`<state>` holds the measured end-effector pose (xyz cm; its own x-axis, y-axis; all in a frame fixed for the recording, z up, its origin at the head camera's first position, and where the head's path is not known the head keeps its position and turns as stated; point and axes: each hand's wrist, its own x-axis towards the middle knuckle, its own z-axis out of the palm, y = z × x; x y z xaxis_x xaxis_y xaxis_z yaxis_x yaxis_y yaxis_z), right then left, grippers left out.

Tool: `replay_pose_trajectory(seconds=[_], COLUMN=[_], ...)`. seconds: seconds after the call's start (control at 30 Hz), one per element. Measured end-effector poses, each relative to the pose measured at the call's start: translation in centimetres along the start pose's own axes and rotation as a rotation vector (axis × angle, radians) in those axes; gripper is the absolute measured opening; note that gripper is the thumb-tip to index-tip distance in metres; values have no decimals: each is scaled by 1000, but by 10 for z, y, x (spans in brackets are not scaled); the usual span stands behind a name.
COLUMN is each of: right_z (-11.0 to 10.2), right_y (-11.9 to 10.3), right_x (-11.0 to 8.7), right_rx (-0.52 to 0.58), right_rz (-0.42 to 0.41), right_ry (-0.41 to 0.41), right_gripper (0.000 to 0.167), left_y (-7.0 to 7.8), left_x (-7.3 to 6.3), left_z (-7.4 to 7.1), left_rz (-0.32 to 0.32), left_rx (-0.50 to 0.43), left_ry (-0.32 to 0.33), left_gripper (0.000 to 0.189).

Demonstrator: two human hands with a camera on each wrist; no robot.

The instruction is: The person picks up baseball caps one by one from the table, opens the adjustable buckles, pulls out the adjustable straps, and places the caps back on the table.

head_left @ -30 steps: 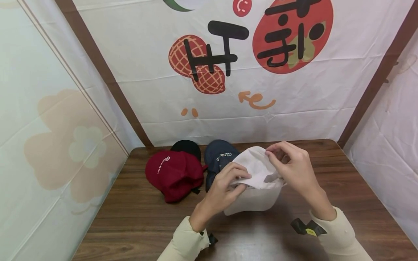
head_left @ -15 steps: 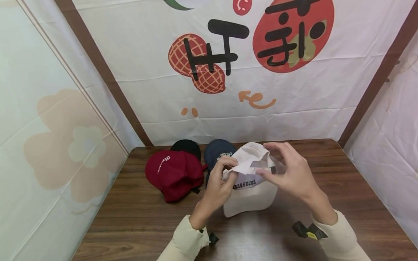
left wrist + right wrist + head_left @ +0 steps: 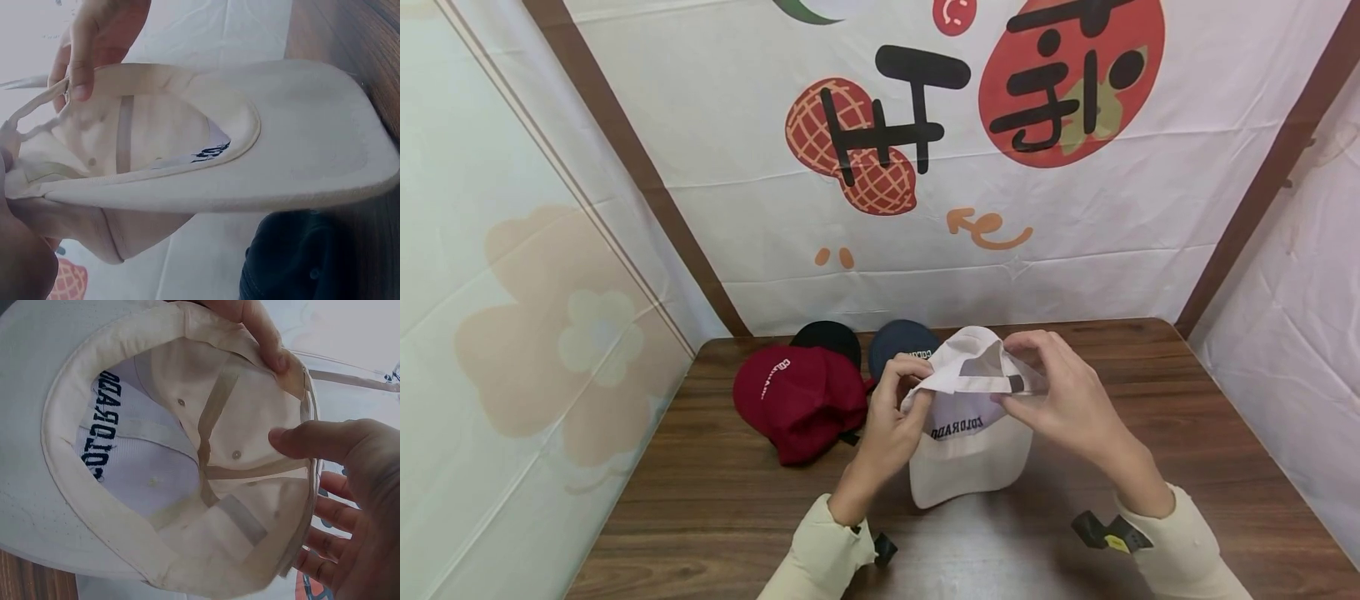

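There's room over the table [image 3: 1210, 433] past the right hand [image 3: 1071, 396]; a red cap [image 3: 801, 404] and blue cap [image 3: 901, 340] block the back left.

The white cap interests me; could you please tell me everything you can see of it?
The white cap looks like fabric, with a curved brim, dark reversed COLORADO lettering inside the front, small eyelets and a back strap. The left hand and right hand pinch its rim, holding it tilted, opening toward the head camera, brim nearest the table; whether those touch is unclear.
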<state>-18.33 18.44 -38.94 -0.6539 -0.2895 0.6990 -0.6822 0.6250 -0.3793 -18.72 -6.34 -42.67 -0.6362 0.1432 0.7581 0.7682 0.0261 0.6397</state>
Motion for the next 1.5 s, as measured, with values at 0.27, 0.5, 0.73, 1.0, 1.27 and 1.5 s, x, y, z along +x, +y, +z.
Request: replay_pose_trajectory(seconds=[0.27,0.5,0.73,1.0,1.27,1.5], right_z=[0,0,1,5,7,9], right_y=[4,4,7,12,17,18], right_x=[-1,-1,-3,-7,-7,-8], right_rx=[-22,17,16,-53,5,90], right_rz=[-1,2,32,116,119,94], right_ry=[32,60,53,37,56,63], right_gripper=[39,37,34,23,24,26], left_y=[-3,-4,-7,-16,-21,-20], left_x=[-2,-5,-8,-11,-11,-7], left_z=[-4,-4,-5,-9,-11,-10], left_rz=[-54,-77,-131,-202,-204,-144], left_rx=[-15,-21,-57,-24,60,128], left_ry=[18,13,27,20,-31,-100], left_gripper=[18,20,20,19,23,25])
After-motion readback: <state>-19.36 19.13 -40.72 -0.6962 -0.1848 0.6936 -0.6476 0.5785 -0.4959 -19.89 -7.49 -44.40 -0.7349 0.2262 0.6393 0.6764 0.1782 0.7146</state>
